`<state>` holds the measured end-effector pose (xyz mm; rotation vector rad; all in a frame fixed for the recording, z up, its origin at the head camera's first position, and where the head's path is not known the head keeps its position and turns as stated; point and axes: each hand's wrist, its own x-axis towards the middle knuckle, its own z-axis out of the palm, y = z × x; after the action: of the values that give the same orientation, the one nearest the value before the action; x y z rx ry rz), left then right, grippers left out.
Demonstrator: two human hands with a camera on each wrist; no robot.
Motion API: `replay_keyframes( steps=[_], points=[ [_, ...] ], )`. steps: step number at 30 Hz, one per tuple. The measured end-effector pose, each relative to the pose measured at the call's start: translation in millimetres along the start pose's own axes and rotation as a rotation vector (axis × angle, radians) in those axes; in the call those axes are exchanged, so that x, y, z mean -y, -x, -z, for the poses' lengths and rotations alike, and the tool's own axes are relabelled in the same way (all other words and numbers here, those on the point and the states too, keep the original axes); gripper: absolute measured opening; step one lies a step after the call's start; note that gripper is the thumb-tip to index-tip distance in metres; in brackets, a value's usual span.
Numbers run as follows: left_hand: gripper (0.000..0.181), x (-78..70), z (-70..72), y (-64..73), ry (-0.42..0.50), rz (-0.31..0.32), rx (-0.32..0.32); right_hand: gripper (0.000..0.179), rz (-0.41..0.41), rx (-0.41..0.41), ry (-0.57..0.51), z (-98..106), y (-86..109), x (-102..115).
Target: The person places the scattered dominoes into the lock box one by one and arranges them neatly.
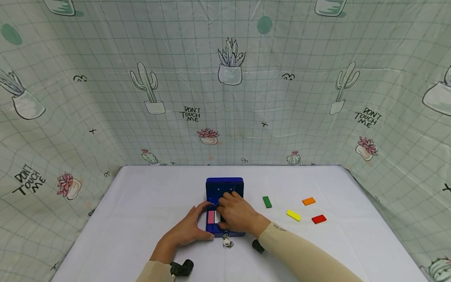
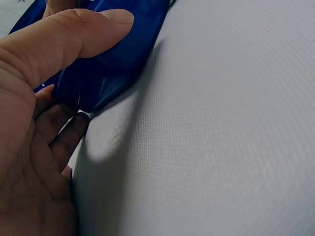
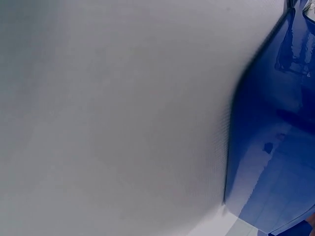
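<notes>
A blue metal cash box (image 1: 225, 234) stands on the table with its lid (image 1: 225, 181) raised. My left hand (image 1: 190, 227) grips its left side, thumb at the front corner and fingers toward the back. The left wrist view shows the thumb lying along the blue wall (image 2: 113, 56). Inside the box, a pink block (image 1: 211, 217) lies at the left, beside a white piece (image 1: 217, 217) partly covered by my right hand (image 1: 237, 213). That hand reaches into the box with bent fingers; I cannot tell what it holds. In the right wrist view only the box's side (image 3: 275, 157) shows.
Keys (image 1: 227, 242) hang at the box's front. To the right lie a green block (image 1: 267, 202), a yellow block (image 1: 293, 215), an orange block (image 1: 309, 201) and a red block (image 1: 319, 219). A patterned curtain (image 1: 246, 105) rises behind the white table (image 1: 148, 196).
</notes>
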<state>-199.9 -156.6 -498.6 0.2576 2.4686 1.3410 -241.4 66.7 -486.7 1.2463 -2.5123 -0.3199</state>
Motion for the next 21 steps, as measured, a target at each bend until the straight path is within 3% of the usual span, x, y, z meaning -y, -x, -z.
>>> replay_keyframes(
  steps=[21],
  points=[
    [0.108, -1.1, -0.5, 1.0, -0.013, -0.001, -0.009, 0.047, -0.006, -0.016, -0.022, -0.9, -0.3, -0.7]
  ],
)
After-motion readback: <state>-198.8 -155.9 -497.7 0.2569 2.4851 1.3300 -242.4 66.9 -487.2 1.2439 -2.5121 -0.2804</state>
